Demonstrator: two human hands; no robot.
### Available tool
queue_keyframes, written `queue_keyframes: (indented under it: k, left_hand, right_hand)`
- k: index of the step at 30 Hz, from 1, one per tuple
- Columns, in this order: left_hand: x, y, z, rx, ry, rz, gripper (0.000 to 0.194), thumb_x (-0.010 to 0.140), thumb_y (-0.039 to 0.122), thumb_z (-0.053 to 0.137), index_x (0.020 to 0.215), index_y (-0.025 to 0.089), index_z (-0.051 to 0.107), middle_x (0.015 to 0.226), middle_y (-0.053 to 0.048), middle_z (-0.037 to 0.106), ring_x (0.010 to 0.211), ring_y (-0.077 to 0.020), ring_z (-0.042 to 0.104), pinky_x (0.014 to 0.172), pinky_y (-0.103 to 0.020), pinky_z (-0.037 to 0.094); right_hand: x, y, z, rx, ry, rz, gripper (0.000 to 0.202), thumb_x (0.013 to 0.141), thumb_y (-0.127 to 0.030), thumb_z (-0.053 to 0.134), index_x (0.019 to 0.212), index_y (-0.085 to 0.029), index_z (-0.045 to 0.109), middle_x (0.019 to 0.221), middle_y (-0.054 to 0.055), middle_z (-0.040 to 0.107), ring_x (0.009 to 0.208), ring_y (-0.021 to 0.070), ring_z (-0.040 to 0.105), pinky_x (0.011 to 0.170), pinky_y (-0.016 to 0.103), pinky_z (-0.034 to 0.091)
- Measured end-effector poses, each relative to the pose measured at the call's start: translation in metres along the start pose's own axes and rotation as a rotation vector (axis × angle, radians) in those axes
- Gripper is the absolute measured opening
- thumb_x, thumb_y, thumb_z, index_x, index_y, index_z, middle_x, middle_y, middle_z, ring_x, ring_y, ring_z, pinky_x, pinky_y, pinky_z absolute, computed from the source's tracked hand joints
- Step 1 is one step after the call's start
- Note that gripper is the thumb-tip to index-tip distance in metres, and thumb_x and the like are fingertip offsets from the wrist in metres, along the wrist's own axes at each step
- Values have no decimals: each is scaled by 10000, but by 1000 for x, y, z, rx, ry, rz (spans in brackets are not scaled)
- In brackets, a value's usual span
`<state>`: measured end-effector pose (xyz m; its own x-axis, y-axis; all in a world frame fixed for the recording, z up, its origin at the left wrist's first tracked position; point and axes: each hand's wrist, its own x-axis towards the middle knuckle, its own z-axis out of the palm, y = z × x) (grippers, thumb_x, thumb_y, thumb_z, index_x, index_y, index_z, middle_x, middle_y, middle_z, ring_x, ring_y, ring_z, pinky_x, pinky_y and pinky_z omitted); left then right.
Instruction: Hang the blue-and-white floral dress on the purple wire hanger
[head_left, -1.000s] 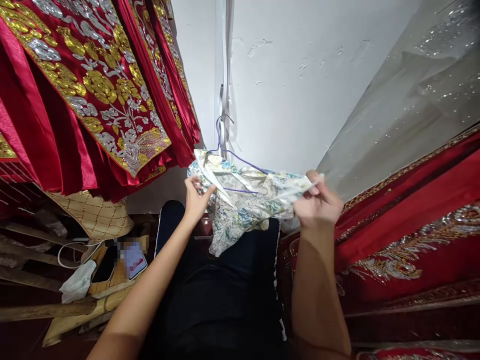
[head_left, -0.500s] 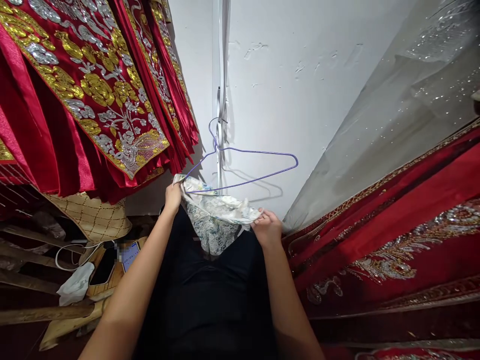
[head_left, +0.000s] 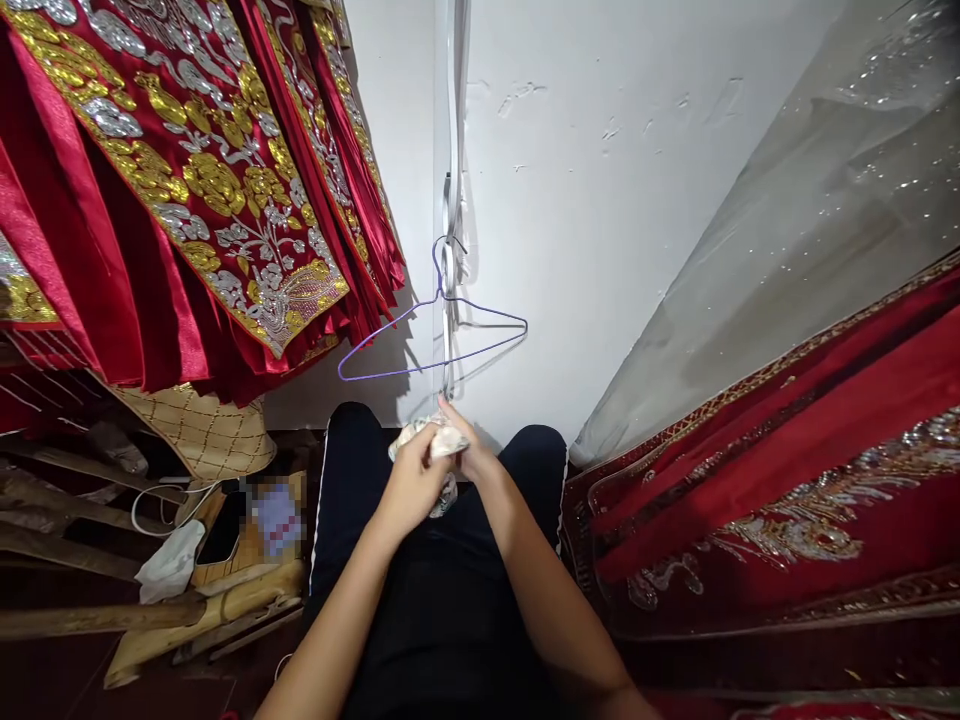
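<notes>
Between my knees, both hands are together on a bunched-up white patterned cloth (head_left: pixel 450 441). My left hand (head_left: pixel 417 478) is closed round it, its thumb and fingers gathering the fabric. My right hand (head_left: pixel 474 452) presses against the cloth from the other side, with its thumb pointing up and its other fingers mostly hidden. A small part of the cloth hangs below the hands. Just above them a bare purple wire hanger (head_left: pixel 390 376) hangs from a white pole (head_left: pixel 452 130) at the wall, apart from the cloth. Which garment the cloth is, I cannot tell.
Red garments (head_left: pixel 225 190) with gold and silver embroidery hang at the left. More red embroidered fabric (head_left: pixel 825 480) and a sheer sparkly cover (head_left: pixel 750 270) line the right. A bamboo stool (head_left: pixel 247 590) at lower left bears a dark phone (head_left: pixel 223 527) and a white tissue-like item (head_left: pixel 171 562).
The cloth has come off the purple hanger, which now hangs level and bare. My hands have moved together and lower, and the spread cloth is now bunched between them.
</notes>
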<state>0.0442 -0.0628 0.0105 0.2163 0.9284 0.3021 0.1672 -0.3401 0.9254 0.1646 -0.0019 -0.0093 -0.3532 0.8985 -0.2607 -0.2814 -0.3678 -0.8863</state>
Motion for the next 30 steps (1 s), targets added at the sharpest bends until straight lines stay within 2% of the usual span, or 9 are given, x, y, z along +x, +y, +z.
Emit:
queue_keyframes:
  k: [3, 6, 8, 10, 14, 18, 21, 25, 30]
  left_hand:
    - [-9, 45, -17, 187, -246, 168, 164, 925, 282, 552, 909, 202, 695, 988, -61, 671, 899, -195, 616, 826, -304, 493]
    - [-1, 64, -42, 241, -147, 327, 253, 981, 324, 503, 1008, 226, 735, 1140, -83, 666, 1084, -225, 611, 972, -341, 462]
    - [14, 59, -52, 226, -71, 342, 327, 994, 381, 480, 1229, 244, 663, 1249, -87, 636, 1189, -240, 570, 1046, -365, 425]
    - [30, 41, -53, 188, -180, 263, 434, 1013, 471, 394, 1309, 230, 600, 1255, -89, 641, 1173, -244, 576, 1047, -377, 429]
    - [47, -4, -47, 282, -518, 60, 663, 1010, 595, 199, 890, 157, 682, 912, -75, 702, 840, -222, 617, 810, -333, 498]
    - [47, -30, -72, 684, -548, -13, 665, 984, 632, 241, 725, 173, 648, 755, -67, 679, 710, -216, 613, 687, -305, 450]
    - [50, -40, -110, 1055, -505, -111, 550, 952, 600, 355, 833, 196, 708, 845, -116, 722, 779, -281, 668, 702, -332, 446]
    - [58, -47, -153, 1224, -510, -311, 437, 903, 513, 453, 1102, 236, 725, 1051, -151, 741, 945, -342, 691, 749, -358, 469]
    - [74, -37, -175, 1107, -308, -110, 424, 874, 516, 475, 986, 198, 731, 1046, -123, 740, 955, -282, 687, 806, -304, 473]
  right_hand:
    - [-10, -36, -3, 84, -91, 178, 354, 766, -516, 681, 691, -188, 568, 606, 15, 573, 553, 152, 521, 556, 293, 453]
    - [-24, -64, -4, -58, -143, 106, 199, 714, -333, 748, 784, -177, 646, 697, 22, 650, 628, 167, 599, 591, 282, 497]
    - [-35, -78, -2, -209, -230, 55, 252, 688, -267, 778, 903, -183, 679, 783, 13, 691, 707, 169, 648, 647, 265, 525]
    - [-47, -92, 0, -401, -438, 103, 327, 674, -256, 807, 966, -166, 691, 850, 24, 715, 760, 169, 670, 690, 257, 536]
    - [-64, -125, -8, -803, -733, 12, 199, 727, -267, 746, 854, -115, 727, 818, 49, 724, 731, 161, 658, 677, 249, 519]
    - [-46, -138, -36, -893, -120, -625, 258, 761, -157, 550, 922, -156, 751, 963, 61, 729, 815, 174, 652, 693, 260, 494]
    - [-5, -120, -57, -772, 293, -758, 543, 745, -137, 466, 1249, -200, 658, 1012, 56, 710, 688, 150, 603, 659, 279, 480]
    - [40, -87, -69, -879, 342, -645, 483, 745, -163, 449, 1159, -187, 697, 927, 47, 705, 693, 168, 575, 713, 296, 465]
    - [31, -87, -80, -946, 381, -672, 221, 753, -227, 455, 719, -177, 667, 623, 2, 574, 605, 158, 479, 580, 250, 345]
